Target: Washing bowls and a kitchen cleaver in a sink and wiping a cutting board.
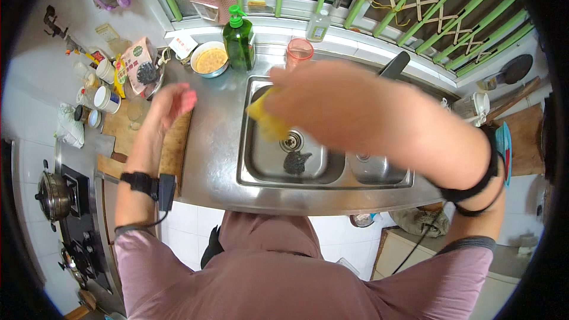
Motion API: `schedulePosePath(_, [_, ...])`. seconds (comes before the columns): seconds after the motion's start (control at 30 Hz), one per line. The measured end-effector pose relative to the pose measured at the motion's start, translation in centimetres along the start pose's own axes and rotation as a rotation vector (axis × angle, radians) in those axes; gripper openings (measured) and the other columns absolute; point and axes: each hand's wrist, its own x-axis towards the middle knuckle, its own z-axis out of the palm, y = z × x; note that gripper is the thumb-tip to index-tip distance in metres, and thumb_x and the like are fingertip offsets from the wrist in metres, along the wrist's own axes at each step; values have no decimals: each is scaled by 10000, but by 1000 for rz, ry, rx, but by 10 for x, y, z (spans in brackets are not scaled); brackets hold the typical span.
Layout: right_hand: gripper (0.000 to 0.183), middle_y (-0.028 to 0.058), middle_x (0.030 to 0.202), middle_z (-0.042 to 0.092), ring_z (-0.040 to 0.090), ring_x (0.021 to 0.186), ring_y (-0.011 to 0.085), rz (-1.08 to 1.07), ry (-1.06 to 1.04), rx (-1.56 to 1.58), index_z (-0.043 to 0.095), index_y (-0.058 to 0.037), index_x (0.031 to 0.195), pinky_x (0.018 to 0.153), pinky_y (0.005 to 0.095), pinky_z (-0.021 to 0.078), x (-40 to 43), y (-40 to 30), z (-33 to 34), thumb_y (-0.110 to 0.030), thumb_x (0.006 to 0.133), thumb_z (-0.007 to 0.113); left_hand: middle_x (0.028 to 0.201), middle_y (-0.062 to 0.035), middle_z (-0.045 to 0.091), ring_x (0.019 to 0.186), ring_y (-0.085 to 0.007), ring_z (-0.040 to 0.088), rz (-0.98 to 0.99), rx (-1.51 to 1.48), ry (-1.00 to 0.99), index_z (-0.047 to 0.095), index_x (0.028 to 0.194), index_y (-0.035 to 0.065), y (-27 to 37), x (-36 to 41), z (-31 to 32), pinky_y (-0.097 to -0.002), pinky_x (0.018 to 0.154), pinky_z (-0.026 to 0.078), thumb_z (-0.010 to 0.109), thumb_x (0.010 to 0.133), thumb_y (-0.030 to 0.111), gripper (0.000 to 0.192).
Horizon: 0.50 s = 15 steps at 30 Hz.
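My right hand (329, 102), blurred by motion, is shut on a yellow cloth (269, 118) above the large basin of the stainless steel sink (266, 173). It hides the far part of the sink and most of the faucet (394, 64). Below the cloth, the basin shows its drain strainer (291, 141) and a dark scouring pad (296, 162). My left hand (172, 104) hovers with loosely curled fingers near the counter, just beyond the wooden cutting board (173, 151). Nothing shows in it.
Behind the sink stand a green pump bottle (238, 40), a bowl of yellowish liquid (210, 60), a pink cup (299, 53) and a clear bottle (318, 26). A cleaver (106, 146) lies by the board. At left are jars (106, 100) and a pot (54, 195) on the stove.
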Motion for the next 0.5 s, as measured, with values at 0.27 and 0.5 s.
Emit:
schedulePosePath(0.27, [201,144,850,675,668,806,311,108,-31,193,700,-40,843,671,418,540,106,13,154,-123,662,725,1039,-140,642,842,-207,663,106,261,-437,568,1120,11,92,46,160,-280,741,554,508,924,183,267])
schedulePosePath(0.5, [293,164,930,655,631,917,327,431,12,440,674,-58,980,774,407,518,111,115,286,-185,716,686,996,-119,654,862,-156,643,250,157,-269,555,1151,13,-1,127,195,-274,761,535,586,836,56,320])
